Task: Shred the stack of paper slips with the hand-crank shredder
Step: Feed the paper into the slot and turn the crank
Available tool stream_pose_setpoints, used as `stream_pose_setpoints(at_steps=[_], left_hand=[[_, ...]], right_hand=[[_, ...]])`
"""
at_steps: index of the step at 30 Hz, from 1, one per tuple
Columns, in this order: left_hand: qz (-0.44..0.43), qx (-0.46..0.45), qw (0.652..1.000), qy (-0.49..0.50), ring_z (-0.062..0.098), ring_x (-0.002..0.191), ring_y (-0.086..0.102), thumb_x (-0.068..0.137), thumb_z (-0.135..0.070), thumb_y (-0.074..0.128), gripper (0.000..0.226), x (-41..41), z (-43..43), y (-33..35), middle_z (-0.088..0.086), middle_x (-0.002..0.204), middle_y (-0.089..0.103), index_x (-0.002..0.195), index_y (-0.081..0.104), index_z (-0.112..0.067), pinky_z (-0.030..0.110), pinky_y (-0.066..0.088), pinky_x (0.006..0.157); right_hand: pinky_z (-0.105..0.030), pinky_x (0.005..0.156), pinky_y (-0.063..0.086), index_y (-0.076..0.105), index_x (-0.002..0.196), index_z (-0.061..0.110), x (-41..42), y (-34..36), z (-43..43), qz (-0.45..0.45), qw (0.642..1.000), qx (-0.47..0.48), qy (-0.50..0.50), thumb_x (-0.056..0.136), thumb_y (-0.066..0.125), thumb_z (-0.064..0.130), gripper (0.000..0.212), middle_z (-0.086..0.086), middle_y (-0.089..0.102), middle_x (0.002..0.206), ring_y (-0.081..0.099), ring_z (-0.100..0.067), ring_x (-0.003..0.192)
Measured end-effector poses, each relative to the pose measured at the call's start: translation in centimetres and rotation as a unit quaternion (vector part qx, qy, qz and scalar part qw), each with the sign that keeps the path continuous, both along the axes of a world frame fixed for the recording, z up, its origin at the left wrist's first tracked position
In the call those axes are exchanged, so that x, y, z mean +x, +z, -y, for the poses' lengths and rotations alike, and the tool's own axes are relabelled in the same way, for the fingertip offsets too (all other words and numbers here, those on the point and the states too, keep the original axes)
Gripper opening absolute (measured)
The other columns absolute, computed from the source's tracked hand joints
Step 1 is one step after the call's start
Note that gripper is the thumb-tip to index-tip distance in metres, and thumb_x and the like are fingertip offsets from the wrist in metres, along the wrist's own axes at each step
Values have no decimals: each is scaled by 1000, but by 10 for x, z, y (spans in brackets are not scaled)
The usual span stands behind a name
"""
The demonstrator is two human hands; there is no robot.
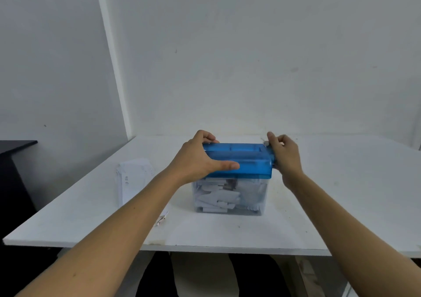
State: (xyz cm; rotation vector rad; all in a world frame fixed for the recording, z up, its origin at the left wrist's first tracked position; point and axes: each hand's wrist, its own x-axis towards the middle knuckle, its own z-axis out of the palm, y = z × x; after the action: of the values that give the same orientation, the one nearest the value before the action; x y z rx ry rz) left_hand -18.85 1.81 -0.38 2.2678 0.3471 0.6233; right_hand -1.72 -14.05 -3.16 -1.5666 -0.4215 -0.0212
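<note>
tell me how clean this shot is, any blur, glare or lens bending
Head view: soft, even light, no hard glare and only faint shadows; the right hand on the crank is slightly smeared, the left hand on the blue shredder top sharper; the stack of paper slips washes out against the white table; the wide lens slants the wall trim.

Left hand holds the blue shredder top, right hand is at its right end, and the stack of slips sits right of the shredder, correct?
No. The head view shows the stack lying left of the shredder. The left hand does hold its blue top, the right hand its right end.
</note>
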Motion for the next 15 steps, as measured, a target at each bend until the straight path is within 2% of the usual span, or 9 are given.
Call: stream_pose_setpoints(at_steps=[2, 6, 9, 11, 13, 15], left_hand=[[-5, 17, 1000, -6, 5, 114, 53, 40, -73, 80, 98, 0, -3, 0, -17, 124, 54, 122, 46, -33, 19, 44, 87], [6, 25, 1000, -3, 3, 114, 53, 37, -76, 81, 98, 4, -12, -2, -17, 124, 56, 119, 47, -35, 21, 46, 91], [7, 20, 1000, 11, 2, 114, 53, 33, -81, 81, 100, 12, -20, -1, -17, 125, 56, 117, 48, -36, 25, 48, 94], [18, 21, 999, 30, 3, 114, 53, 35, -80, 83, 100, 17, -27, -2, -15, 125, 56, 117, 48, -36, 29, 50, 97], [20, 23, 999, 45, 5, 114, 54, 40, -76, 85, 99, 19, -34, -2, -14, 125, 56, 120, 48, -33, 31, 50, 98], [8, 25, 999, 41, 7, 114, 55, 40, -74, 85, 100, 21, -37, 0, -12, 126, 56, 122, 47, -31, 28, 50, 97]], right_hand=[[-40, 69, 59, 55, 95, 7, 3, -13, 0, 18, 999, -39, -4, 102, 50, 44, 38, -7, 63, 85, 62, -21, 73], [-28, 51, 48, 52, 83, 8, 6, -37, 5, 71, 993, -96, 2, 103, 47, 43, 41, -7, 60, 70, 53, -16, 57], [-28, 50, 42, 57, 81, 0, 9, -57, 12, 93, 991, -90, 45, 103, 50, 37, 44, -6, 58, 63, 49, -17, 55], [-28, 50, 38, 58, 72, 2, 4, -57, 18, 124, 983, -90, 101, 100, 51, 35, 44, -4, 54, 57, 46, -17, 53], [-24, 48, 35, 56, 61, 9, -6, -52, 21, 152, 974, -56, 157, 93, 49, 36, 43, -1, 49, 51, 42, -15, 49], [-21, 45, 32, 54, 56, 16, -15, -44, 24, 156, 969, 27, 187, 90, 53, 36, 40, -1, 43, 51, 39, -15, 47]])
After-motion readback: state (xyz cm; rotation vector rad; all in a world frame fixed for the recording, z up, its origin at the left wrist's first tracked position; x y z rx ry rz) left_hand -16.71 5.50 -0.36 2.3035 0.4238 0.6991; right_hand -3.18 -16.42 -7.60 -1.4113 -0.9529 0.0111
